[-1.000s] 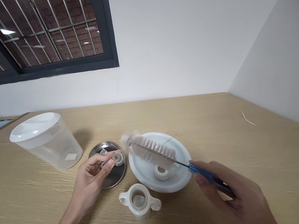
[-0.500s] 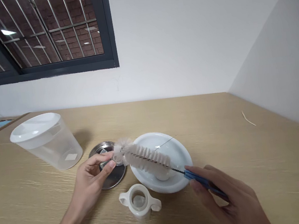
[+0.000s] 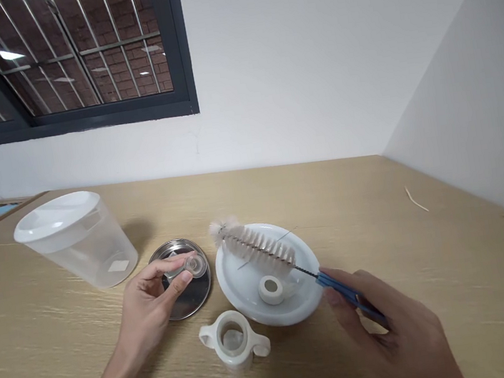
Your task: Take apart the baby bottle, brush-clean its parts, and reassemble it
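My left hand (image 3: 153, 302) pinches a small clear bottle nipple (image 3: 194, 265) between thumb and fingers, its ringed round end turned up, above a round metal dish (image 3: 193, 299). In my right hand (image 3: 395, 325) is a bottle brush (image 3: 261, 252), held by its blue handle. Its white bristles point up and left over a white bowl (image 3: 233, 289), apart from the nipple. Inside the bowl lies a white screw ring (image 3: 271, 290), with a thin wire-like piece by the bristles. A white two-handled bottle (image 3: 237, 355) stands open in front of the bowl.
A translucent pitcher (image 3: 91, 251) with a white lid stands at the left. A thin pale strip (image 3: 416, 199) lies on the wooden table (image 3: 353, 199) at the right. Behind are a white wall (image 3: 288, 82) and a barred window (image 3: 84, 50).
The brush has moved right, its tip coming away from the nipple and leaving the nipple and the screw ring in plainer view. My left hand has stayed nearly still.
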`<move>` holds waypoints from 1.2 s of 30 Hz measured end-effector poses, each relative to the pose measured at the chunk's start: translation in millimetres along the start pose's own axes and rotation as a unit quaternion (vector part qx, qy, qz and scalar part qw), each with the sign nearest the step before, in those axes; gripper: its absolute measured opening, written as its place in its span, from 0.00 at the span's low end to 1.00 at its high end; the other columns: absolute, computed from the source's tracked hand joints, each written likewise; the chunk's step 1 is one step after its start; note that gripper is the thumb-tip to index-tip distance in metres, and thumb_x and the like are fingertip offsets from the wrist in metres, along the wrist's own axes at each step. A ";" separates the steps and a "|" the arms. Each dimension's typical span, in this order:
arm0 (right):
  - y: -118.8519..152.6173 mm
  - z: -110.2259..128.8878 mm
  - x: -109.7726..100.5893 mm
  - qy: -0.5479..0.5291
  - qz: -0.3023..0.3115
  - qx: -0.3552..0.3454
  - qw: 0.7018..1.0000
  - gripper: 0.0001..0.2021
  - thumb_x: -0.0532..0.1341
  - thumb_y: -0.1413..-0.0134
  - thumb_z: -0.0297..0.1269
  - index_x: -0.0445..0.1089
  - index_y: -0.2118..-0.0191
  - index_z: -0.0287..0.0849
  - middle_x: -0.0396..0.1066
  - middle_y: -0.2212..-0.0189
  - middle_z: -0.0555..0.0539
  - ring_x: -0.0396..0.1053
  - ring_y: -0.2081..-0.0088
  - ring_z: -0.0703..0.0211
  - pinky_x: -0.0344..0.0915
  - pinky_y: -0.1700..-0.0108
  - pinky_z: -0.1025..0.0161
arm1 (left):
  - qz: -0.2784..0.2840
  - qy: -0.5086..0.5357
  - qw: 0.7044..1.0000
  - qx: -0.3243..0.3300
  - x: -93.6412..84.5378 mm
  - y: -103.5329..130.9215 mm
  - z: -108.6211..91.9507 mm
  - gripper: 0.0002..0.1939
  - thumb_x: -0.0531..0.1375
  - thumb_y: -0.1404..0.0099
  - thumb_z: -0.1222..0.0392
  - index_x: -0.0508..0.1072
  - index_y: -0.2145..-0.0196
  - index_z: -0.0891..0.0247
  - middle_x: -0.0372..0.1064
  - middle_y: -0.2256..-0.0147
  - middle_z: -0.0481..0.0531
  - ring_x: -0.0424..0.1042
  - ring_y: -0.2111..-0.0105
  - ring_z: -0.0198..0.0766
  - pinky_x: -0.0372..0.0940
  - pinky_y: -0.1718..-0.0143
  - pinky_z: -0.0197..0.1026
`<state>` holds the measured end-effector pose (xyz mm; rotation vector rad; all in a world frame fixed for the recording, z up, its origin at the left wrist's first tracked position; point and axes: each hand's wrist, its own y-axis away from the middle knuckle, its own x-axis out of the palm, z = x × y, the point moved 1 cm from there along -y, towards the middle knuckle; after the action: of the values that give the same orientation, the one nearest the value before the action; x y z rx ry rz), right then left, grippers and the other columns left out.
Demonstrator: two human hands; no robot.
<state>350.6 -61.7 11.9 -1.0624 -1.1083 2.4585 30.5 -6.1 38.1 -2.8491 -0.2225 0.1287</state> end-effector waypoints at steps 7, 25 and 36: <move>2.3 6.0 5.1 -0.036 0.047 -0.028 0.998 0.15 0.61 0.36 0.31 0.71 0.45 0.46 0.76 0.65 0.49 0.74 0.72 0.65 0.74 0.71 0.72 | -0.006 -0.003 1.000 0.008 -0.1 0.0 2.3 0.10 0.75 0.45 0.53 0.82 0.67 0.59 0.84 0.60 0.57 0.81 0.54 0.49 0.73 0.47 0.50; 7.8 8.8 11.3 -0.050 0.055 0.009 0.997 0.12 0.60 0.34 0.35 0.71 0.47 0.45 0.80 0.63 0.46 0.79 0.69 0.61 0.77 0.69 0.71 | -0.043 0.079 0.996 -0.026 -0.4 3.7 11.5 0.15 0.76 0.47 0.56 0.79 0.64 0.61 0.83 0.55 0.58 0.80 0.50 0.50 0.76 0.49 0.45; 5.9 13.4 9.6 -0.026 0.056 -0.056 0.996 0.16 0.62 0.37 0.30 0.72 0.44 0.46 0.79 0.64 0.47 0.78 0.70 0.63 0.75 0.67 0.71 | -0.094 0.074 0.993 -0.006 2.8 7.8 9.8 0.14 0.76 0.46 0.56 0.79 0.64 0.60 0.83 0.56 0.57 0.80 0.49 0.49 0.74 0.45 0.48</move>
<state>334.8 -68.5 8.6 -1.1292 -1.2481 2.5500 33.3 -10.4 26.4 -2.8139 -0.4597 -0.1218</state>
